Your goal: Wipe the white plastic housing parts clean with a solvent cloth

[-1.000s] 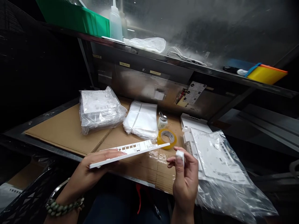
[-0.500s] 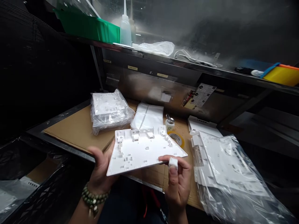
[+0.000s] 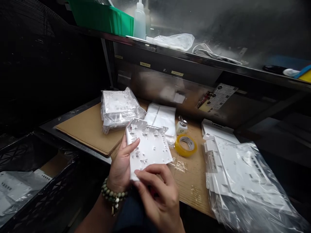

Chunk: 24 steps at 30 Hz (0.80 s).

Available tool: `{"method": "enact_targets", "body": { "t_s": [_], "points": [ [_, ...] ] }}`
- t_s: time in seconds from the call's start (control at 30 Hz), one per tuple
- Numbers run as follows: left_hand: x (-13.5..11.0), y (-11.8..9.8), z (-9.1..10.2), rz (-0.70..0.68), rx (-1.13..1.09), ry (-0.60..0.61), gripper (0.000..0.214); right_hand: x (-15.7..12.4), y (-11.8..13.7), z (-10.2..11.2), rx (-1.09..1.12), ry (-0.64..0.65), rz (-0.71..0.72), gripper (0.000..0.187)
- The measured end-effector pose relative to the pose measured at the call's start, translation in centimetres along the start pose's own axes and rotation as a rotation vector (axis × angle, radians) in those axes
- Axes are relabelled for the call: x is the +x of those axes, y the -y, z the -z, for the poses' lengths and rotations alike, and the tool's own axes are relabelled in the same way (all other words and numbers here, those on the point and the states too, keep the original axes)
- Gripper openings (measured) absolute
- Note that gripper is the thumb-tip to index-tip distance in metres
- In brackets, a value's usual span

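Note:
A white plastic housing panel (image 3: 148, 147), its inner side with clips and posts facing up, is held tilted over the front of the bench. My left hand (image 3: 120, 166) is closed around its left edge, thumb over the top face. With bent fingers, my right hand (image 3: 159, 191) pinches at the panel's lower left corner. The small white wad it held is mostly covered by the fingers, hard to tell from the panel. Behind the panel lie a stack of clear plastic bags (image 3: 161, 118) and a roll of yellow tape (image 3: 179, 149). A pump bottle (image 3: 181, 127) stands near the tape.
Bagged white panels are stacked at the back left (image 3: 118, 105) and right (image 3: 247, 174). Brown cardboard (image 3: 85, 129) covers the bench. A shelf (image 3: 170, 53) above carries a green bin (image 3: 102, 19) and a squeeze bottle (image 3: 139, 22). A black crate (image 3: 48, 197) stands lower left.
The panel has turned and tilted in my left hand, whose thumb now lies over it. My right hand has moved left, from the right edge to the lower left corner. The view has shifted.

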<state>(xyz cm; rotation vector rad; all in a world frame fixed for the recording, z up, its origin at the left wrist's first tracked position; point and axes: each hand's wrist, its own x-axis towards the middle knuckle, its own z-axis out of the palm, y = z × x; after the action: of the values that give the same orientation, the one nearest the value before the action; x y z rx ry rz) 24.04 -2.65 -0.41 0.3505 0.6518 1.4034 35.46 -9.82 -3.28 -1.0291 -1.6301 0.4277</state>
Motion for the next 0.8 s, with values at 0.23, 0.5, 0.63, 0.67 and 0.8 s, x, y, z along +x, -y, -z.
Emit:
{"method": "enact_targets", "body": {
  "t_s": [0.23,0.5,0.63,0.67,0.8],
  "points": [
    [0.0,-0.1,0.1,-0.018,0.001,-0.01,0.07,-0.1,0.0,0.1,-0.077,0.044,0.057,0.023],
    [0.6,-1.5,1.6,0.038,0.015,-0.067,0.06,-0.1,-1.5,1.8,-0.171,0.063,0.041,0.02],
    [1.1,-3.5,3.8,0.195,-0.066,-0.052,0.062,-0.6,-4.7,6.2,-0.305,-0.247,-0.136,0.016],
    [1.2,-3.8,4.4,0.212,-0.086,-0.006,0.064,-0.8,-5.4,7.0,-0.341,-0.308,-0.151,0.015],
    [1.6,-4.1,6.9,0.178,-0.221,0.233,0.06,-1.4,-6.5,7.9,-0.363,-0.249,-0.13,0.017]
  ]
}}
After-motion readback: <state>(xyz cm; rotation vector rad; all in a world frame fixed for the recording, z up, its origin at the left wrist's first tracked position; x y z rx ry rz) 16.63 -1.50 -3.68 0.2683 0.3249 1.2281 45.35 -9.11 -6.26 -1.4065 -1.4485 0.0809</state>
